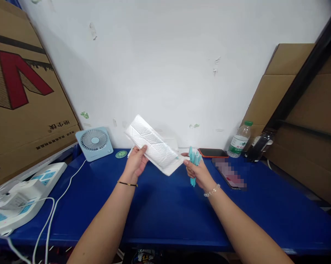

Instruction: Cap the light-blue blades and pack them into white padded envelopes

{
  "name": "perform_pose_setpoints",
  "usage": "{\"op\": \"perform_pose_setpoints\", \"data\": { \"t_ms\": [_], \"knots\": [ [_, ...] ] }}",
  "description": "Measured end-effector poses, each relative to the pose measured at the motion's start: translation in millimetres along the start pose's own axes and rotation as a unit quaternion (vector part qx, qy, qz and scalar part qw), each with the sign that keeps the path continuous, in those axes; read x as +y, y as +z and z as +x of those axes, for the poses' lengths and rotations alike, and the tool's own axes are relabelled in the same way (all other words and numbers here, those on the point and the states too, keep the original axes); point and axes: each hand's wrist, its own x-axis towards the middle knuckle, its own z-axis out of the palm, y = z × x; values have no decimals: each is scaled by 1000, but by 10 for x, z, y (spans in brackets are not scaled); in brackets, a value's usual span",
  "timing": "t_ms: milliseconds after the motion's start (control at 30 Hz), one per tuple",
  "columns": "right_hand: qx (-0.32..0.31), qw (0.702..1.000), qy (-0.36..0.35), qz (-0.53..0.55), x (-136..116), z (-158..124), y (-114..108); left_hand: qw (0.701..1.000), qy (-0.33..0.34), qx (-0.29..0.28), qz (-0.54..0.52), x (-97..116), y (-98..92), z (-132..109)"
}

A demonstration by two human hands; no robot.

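A white padded envelope (153, 141) is held up at a slant above the blue table. My left hand (136, 163) grips its lower left edge, thumb on the front face. At the envelope's right end, the fingers of my right hand (201, 174) meet its flap. That same hand is closed around several light blue pen-like sticks (194, 159), which stand roughly upright in the fist. A small bluish bit shows at the envelope's open end; I cannot make out what it is.
On the blue table (168, 212), a light blue fan (95, 141) and a white power strip (48, 179) with cables stand left. A green coaster (121, 154) lies near the wall. Right are two phones (213, 153), a water bottle (239, 141) and a dark bottle (260, 146). Cardboard (22, 121) flanks the table.
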Motion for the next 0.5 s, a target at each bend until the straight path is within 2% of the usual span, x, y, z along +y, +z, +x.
{"op": "perform_pose_setpoints", "data": {
  "t_ms": [67, 133, 167, 233, 267, 300, 333, 367, 400, 500],
  "knots": [
    [26, 999, 5, -34, 42, 4, 30, 998, -17, 12, -57, -180, 138, -15],
    [77, 995, 1, -57, 74, 19, 34, 998, -28, 17, -45, -278, 165, -18],
    [99, 993, -2, -60, 79, 29, 23, 999, -23, 31, -11, -282, 141, -17],
    [122, 991, -1, -54, 69, 50, -18, 990, 27, 85, 113, -201, 49, -18],
    [120, 992, 2, -50, 56, 59, -43, 969, 88, 125, 195, -130, -5, -22],
    [112, 992, 7, -49, 41, 66, -67, 932, 157, 150, 290, -54, -53, -30],
    [102, 993, 12, -52, 26, 71, -88, 890, 214, 148, 375, 15, -89, -41],
    [92, 994, 20, -58, 13, 73, -105, 852, 255, 110, 445, 65, -109, -57],
    [83, 994, 29, -67, 3, 73, -116, 817, 279, 37, 503, 89, -110, -76],
    [56, 993, 60, -88, -3, 65, -122, 700, 276, -203, 626, -10, -24, -144]
  ]
}}
